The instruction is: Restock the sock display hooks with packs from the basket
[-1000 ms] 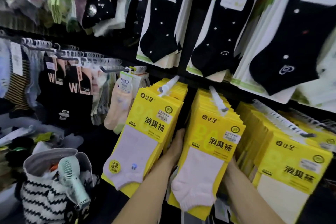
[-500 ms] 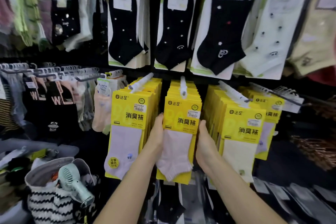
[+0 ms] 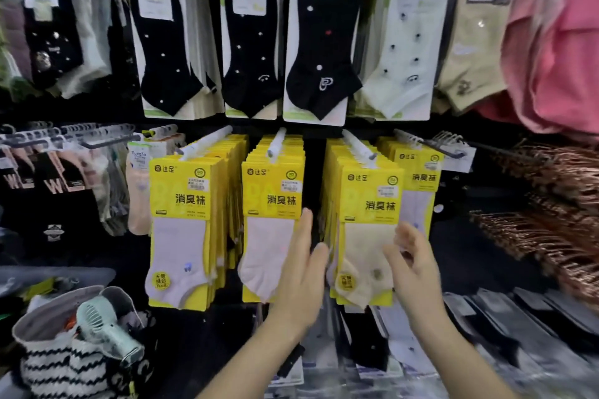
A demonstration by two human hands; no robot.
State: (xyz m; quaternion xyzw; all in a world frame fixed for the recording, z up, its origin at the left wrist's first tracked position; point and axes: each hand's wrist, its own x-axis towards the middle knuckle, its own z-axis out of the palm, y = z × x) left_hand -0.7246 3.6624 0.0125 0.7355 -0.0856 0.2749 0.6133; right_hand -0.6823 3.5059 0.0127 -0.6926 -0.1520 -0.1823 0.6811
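Note:
Several stacks of yellow sock packs hang on white hooks across the middle of the display. The left stack [image 3: 181,223] shows a white sock, the middle stack [image 3: 270,220] a pale pink sock, the right stack [image 3: 366,230] a cream sock, with a further stack [image 3: 419,178] behind it. My left hand [image 3: 303,272] is open, fingers straight, at the right edge of the middle stack. My right hand [image 3: 411,259] is open with loosely spread fingers in front of the right stack, holding nothing.
Black and white dotted socks [image 3: 252,42] hang on the row above, pink garments [image 3: 557,42] at the far right. A striped bag [image 3: 64,363] with a mint hand fan [image 3: 107,330] sits lower left. Copper hangers [image 3: 551,204] jut out at right.
Both hands have let go of the middle stack and shifted right. The left hand now lies at the stack's right edge, the right hand floats before the cream-sock stack. The camera pulled back.

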